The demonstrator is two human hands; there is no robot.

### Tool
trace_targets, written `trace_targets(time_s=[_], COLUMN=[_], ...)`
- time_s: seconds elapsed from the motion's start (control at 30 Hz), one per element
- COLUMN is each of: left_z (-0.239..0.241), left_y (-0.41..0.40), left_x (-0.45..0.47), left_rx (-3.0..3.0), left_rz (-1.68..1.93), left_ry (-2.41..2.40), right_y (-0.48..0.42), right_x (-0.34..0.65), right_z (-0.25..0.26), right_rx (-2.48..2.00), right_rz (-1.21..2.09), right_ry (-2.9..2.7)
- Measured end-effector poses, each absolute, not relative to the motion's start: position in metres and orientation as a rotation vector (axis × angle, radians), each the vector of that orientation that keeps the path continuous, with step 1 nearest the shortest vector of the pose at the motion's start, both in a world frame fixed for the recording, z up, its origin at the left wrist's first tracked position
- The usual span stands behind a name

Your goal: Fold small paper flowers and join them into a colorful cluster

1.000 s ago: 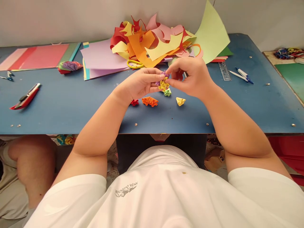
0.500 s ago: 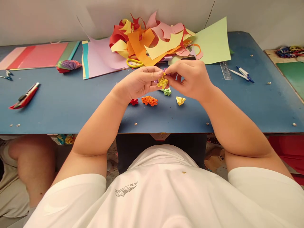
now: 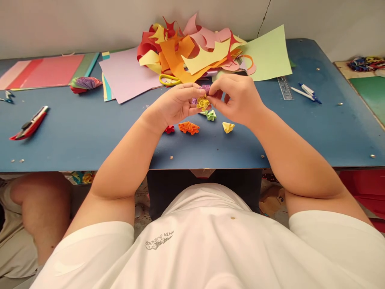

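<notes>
Between my hands is a small cluster of curled paper flowers, with a yellow paper flower [image 3: 203, 103] in front and purple paper flowers [image 3: 205, 89] behind and beside it. My left hand [image 3: 180, 103] closes its thumb and fingers on the cluster from the left. From the right, my right hand [image 3: 233, 95] pinches its edge with thumb and forefinger. On the blue table below lie an orange folded paper piece [image 3: 189, 127], a red one [image 3: 169, 129] partly behind my left wrist, green ones [image 3: 211, 115], and a pale yellow one [image 3: 228, 127].
Behind my hands is a heap of paper scraps [image 3: 177, 52] with yellow-handled scissors [image 3: 169, 80]. Coloured sheets [image 3: 129, 74], a multicoloured folded paper piece [image 3: 86, 84] and a red utility knife [image 3: 30, 123] lie left. A ruler [image 3: 285, 88] and pens [image 3: 306, 93] lie right. Someone's knee [image 3: 42, 196] is at left.
The paper cluster has tilted in my hands, so more purple shows above the yellow flower. Both hands shifted slightly left. The lilac sheet's near-left corner has swung down over the sheets beneath.
</notes>
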State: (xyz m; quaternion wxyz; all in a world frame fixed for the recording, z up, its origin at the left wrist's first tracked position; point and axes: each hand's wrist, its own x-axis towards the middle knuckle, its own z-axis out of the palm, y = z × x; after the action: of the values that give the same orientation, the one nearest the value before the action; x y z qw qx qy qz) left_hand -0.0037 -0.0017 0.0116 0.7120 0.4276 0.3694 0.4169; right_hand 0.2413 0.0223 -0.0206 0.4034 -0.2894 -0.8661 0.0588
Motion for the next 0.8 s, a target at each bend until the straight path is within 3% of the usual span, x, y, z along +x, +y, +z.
trace_targets(time_s=[0.3,0.8], left_z=[0.011,0.023], left_y=[-0.002,-0.013], left_x=[-0.003,0.007], left_rx=[0.898,0.889], left_rz=[0.979,1.020], left_ry=[0.804,0.841], right_y=[0.019,0.021], right_x=[0.236,0.242], right_z=[-0.026,-0.025], right_rx=[-0.818,-0.792], right_rz=[0.291,0.099], right_ry=[-2.044,-2.226])
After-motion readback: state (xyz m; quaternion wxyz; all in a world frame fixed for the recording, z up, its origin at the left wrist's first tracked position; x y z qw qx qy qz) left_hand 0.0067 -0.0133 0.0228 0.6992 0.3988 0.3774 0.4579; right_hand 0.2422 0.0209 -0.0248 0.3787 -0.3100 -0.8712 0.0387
